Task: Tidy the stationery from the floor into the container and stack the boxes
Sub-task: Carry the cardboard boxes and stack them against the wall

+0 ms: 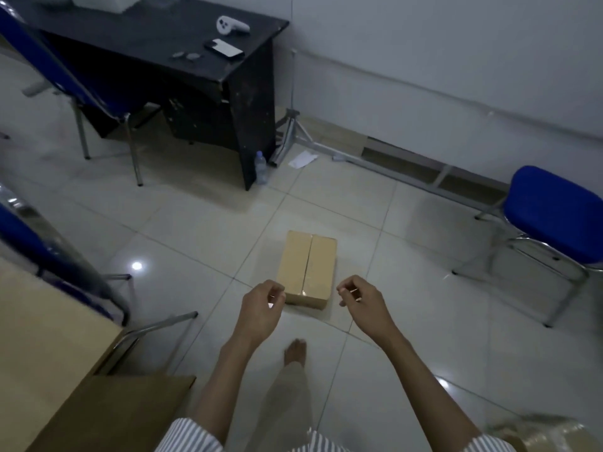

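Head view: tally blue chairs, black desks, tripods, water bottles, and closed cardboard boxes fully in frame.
Blue chairs: 3
Black desk: 1
Tripod: 1
Water bottle: 1
Closed box: 1
Total: 7

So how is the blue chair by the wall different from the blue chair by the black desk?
The chair by the wall stands alone; the chair by the black desk stands close beside that desk. The wall chair looks sharp, the desk chair blurry. Both are blue with metal legs.
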